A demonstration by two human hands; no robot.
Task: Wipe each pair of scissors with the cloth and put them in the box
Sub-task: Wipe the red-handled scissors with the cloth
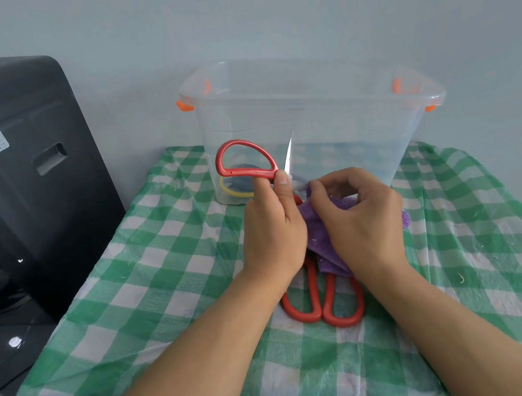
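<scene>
- Left hand (pixel 271 227) grips the red-handled scissors (pixel 248 162), thumb clamped at the base of the big loop, blade tip poking up just beside it.
- Right hand (pixel 358 212) pinches the purple cloth (pixel 320 243), bunched between both hands and touching the blade.
- Below the grip, a second pair of red scissors (pixel 325 304) lies on the checked tabletop (pixel 163 283), partly under the cloth.
- Just beyond the grip stands the clear box (pixel 306 103), with dark and yellow handles (pixel 234 190) showing through its wall.
- Well off to the left, a black appliance (pixel 20 189).
</scene>
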